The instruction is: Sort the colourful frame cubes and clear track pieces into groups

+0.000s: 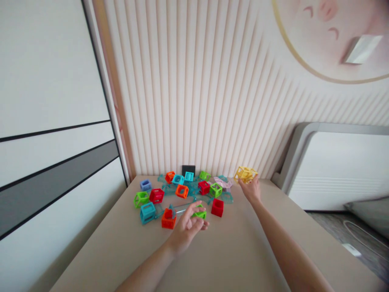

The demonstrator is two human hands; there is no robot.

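Observation:
My right hand (pixel 251 190) is closed on a yellow open-frame cube block (pixel 246 173), raised at the back right of the table near the wall. It may be more than one yellow block joined together. My left hand (pixel 188 225) has its fingers apart, over the middle of the table. Just behind those fingers is a green cube block (pixel 200 212), partly hidden by them; whether they touch it I cannot tell. Left of this hand sits an orange block (pixel 168 219) with a clear teal piece by it. To its right stands a red block (pixel 217 207).
Several coloured blocks lie at the back left, among them a blue one (pixel 147 213) and a red one (pixel 157 196). Clear teal pieces (pixel 170 189) spread beneath others. A small black box (pixel 189 169) stands against the ribbed wall (pixel 194 89). A white cabinet (pixel 54 81) borders the left.

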